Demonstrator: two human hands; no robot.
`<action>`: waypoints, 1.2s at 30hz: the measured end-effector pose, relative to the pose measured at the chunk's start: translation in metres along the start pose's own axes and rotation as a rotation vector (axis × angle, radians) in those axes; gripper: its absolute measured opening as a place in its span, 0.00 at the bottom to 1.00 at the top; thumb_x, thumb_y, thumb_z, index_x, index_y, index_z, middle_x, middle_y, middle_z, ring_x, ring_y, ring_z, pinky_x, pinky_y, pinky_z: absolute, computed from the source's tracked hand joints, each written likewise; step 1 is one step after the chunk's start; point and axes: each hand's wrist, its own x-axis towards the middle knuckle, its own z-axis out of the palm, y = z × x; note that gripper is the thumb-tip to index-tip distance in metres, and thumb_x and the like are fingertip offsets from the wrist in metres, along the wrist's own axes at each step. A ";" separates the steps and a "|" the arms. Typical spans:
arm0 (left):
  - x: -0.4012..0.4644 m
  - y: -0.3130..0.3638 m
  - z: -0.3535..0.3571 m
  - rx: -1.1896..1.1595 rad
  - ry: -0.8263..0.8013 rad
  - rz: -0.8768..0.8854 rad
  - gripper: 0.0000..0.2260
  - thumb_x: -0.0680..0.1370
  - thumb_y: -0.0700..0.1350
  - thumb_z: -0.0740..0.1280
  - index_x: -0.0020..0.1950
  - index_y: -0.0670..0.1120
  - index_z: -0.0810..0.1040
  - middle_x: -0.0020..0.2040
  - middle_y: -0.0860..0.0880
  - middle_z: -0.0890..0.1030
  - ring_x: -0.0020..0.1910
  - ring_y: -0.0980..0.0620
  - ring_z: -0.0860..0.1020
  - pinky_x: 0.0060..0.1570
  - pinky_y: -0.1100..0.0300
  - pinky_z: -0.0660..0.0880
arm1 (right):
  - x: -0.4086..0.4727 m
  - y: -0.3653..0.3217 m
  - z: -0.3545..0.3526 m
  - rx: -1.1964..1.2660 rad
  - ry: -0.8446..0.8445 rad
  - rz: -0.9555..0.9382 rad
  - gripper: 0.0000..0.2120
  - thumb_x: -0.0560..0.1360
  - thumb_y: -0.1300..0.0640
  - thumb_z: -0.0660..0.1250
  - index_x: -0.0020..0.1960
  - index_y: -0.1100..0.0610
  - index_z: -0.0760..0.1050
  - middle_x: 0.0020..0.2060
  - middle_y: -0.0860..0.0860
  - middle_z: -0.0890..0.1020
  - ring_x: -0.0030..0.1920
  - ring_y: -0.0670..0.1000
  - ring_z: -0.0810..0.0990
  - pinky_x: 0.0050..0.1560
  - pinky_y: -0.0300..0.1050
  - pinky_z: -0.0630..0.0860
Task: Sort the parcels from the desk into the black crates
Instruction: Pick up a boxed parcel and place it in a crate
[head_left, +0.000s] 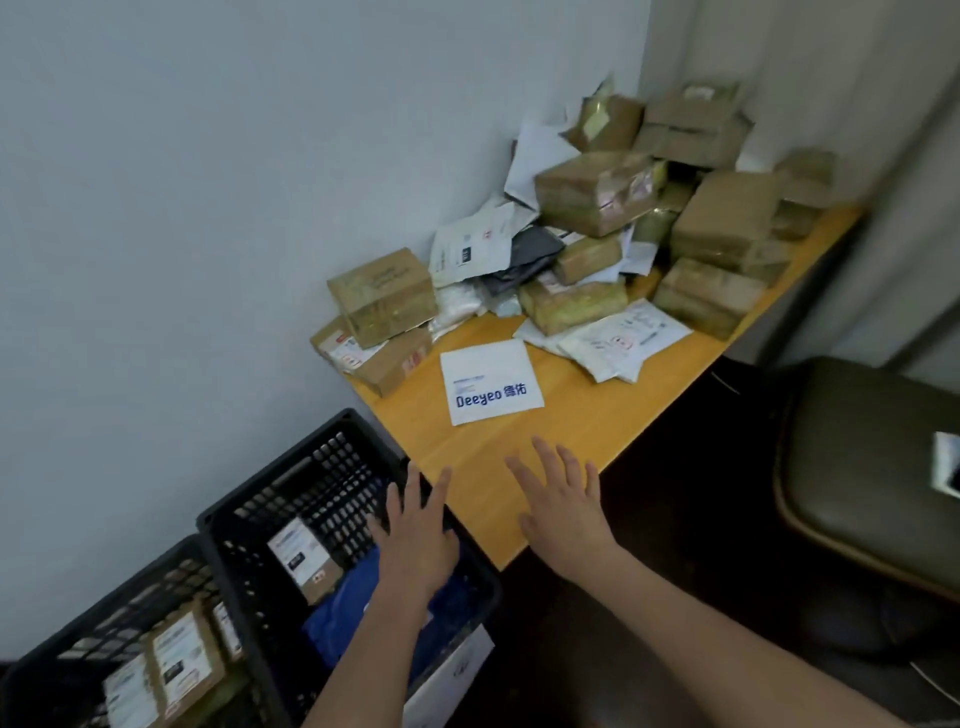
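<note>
Wooden desk: boxy cardboard parcels, latticed crates.

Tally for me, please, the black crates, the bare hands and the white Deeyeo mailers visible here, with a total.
Black crates: 2, the right one and the left one
Hands: 2, the left hand and the right hand, both open and empty
White Deeyeo mailer: 1
Total: 5

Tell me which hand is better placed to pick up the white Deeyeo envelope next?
Probably the right hand: it hovers open over the desk, just below the envelope. The left hand is over the crate.
</note>
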 end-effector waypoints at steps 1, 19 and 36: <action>0.005 0.016 -0.005 0.003 0.009 0.024 0.34 0.82 0.47 0.61 0.80 0.61 0.42 0.80 0.50 0.36 0.79 0.41 0.41 0.73 0.34 0.47 | 0.001 0.015 -0.011 0.000 0.008 0.021 0.33 0.82 0.50 0.58 0.80 0.44 0.42 0.80 0.52 0.39 0.79 0.60 0.41 0.75 0.65 0.43; 0.166 0.080 -0.085 0.011 0.061 0.077 0.35 0.81 0.47 0.63 0.80 0.57 0.43 0.80 0.46 0.38 0.79 0.39 0.40 0.73 0.33 0.46 | 0.124 0.090 -0.102 0.044 0.053 0.140 0.33 0.80 0.54 0.60 0.79 0.43 0.47 0.78 0.53 0.41 0.78 0.59 0.42 0.75 0.66 0.43; 0.293 0.015 -0.143 -0.278 0.218 -0.333 0.45 0.76 0.59 0.69 0.80 0.52 0.39 0.79 0.39 0.42 0.77 0.35 0.49 0.74 0.38 0.54 | 0.319 0.023 -0.127 0.061 -0.087 -0.193 0.36 0.80 0.50 0.62 0.80 0.45 0.44 0.79 0.55 0.44 0.78 0.60 0.48 0.75 0.59 0.52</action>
